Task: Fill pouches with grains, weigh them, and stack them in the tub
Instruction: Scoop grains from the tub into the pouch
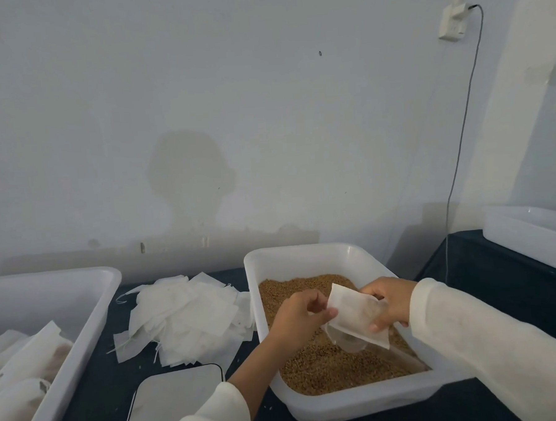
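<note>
- Two hands are over the white plastic tub of brown grains (308, 258), lower centre-right of the frame: the left hand (295, 315) pinches the left edge of one white fabric pouch (356, 319); the right hand (388, 304) grips its right side.
- That pouch hangs tilted above the grains (326, 365), just above a clear scoop (351, 345) lying in them.
- Three white tubs in all: the grain tub, one at lower left (92, 316) holding filled pouches (18, 385), and one at the right edge (529, 229).
- One loose heap of empty white pouches (185, 318) lies between the left tub and the grain tub.
- One flat grey scale (174, 402) sits at bottom centre, just beside the grain tub's left wall.
- The dark tabletop (97, 406) shows only in narrow strips between these.
</note>
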`<state>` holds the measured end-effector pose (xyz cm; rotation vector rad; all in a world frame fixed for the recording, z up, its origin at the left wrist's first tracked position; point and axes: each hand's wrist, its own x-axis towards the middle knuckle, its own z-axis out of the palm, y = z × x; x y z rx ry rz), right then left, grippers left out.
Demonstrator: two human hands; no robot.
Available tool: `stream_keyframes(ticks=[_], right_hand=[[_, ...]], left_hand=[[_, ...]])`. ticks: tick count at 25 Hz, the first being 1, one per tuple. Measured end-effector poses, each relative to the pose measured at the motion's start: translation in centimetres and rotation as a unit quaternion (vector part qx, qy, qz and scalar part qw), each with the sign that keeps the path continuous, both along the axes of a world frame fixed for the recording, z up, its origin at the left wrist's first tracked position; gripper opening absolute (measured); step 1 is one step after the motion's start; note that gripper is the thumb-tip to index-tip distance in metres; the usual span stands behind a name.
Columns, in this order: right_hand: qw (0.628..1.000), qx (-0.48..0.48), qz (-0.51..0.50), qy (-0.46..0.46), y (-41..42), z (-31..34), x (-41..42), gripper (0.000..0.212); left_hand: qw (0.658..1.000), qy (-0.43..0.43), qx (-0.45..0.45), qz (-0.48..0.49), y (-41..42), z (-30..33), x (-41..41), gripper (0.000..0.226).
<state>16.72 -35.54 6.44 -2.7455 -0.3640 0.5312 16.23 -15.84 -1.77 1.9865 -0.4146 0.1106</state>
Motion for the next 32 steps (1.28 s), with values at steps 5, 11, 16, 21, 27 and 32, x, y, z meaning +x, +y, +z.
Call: stream_keyframes(ticks=[5,11,16,21,27,32], right_hand=[[1.000,-0.019,0.023,0.011,0.0,0.3,0.2,0.038],[1.000,-0.004,0.009,0.025,-0.3,-0.3,0.4,0.037],[1.000,0.020,-0.020,0.008,-0.5,-1.5,0.5,0.031],[0.979,0.182,-0.087,0.003,0.6,-4.7,-0.1,0.044],[0.886,0.444,-0.124,0.038,3.2,-7.8,-0.7,0.039],[0.847,0.494,-0.193,-0.041,4.6,-7.5,-0.5,0.025]], left_hand=[[0.998,0.047,0.004,-0.040,-0.2,-0.4,0.2,0.019],[0.997,0.054,0.001,-0.060,-0.2,-0.6,0.2,0.021],[0.998,0.038,-0.011,-0.048,-0.2,-0.7,0.4,0.020],[0.998,-0.032,-0.025,-0.044,0.0,1.0,0.8,0.013],[0.982,-0.135,0.070,-0.111,0.5,3.5,1.0,0.007],[0.978,-0.156,0.100,-0.095,1.6,4.1,0.6,0.002]])
